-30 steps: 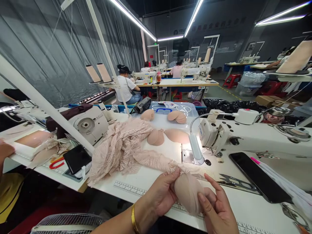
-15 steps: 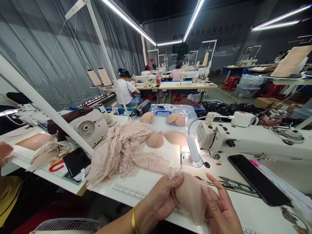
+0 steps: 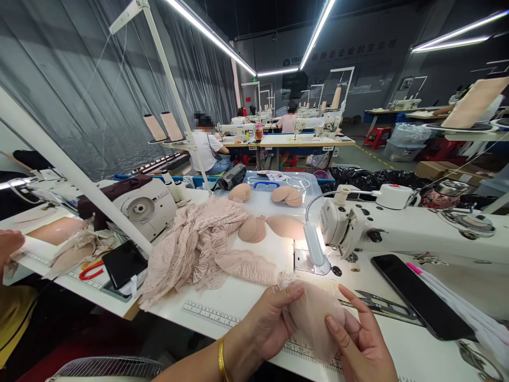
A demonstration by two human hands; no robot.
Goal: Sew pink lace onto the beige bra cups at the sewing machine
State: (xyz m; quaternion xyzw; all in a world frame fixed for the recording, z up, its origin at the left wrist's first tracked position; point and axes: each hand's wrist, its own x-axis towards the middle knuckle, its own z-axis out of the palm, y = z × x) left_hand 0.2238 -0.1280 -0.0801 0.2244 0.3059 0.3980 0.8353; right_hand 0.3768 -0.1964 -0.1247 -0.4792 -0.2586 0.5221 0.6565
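Observation:
Between my two hands, above the table's front edge, is a beige bra cup (image 3: 314,313) covered with thin sheer fabric. My left hand (image 3: 274,318), with a gold bangle at the wrist, pinches the cup's left side between thumb and fingers. On the other side my right hand (image 3: 358,337) presses its thumb onto the fabric, fingers behind, the index finger sticking up. A strip of beige lace (image 3: 246,265) lies just beyond and reaches the cup. Left of it a heap of beige lace fabric (image 3: 191,244) is piled up. Stacked foam cups (image 3: 253,228) lie behind the strip.
At the right stands a sewing machine (image 3: 382,223) with a lit lamp (image 3: 315,246) by its needle plate. Thread snips (image 3: 387,305) and a black phone (image 3: 421,294) lie in front of it. More cups rest on a plastic box lid (image 3: 258,199). A co-worker's hand (image 3: 10,244) shows far left.
My right thumb has come over onto the front of the cup and presses the sheer fabric. The cup has tilted slightly; my left hand keeps its hold.

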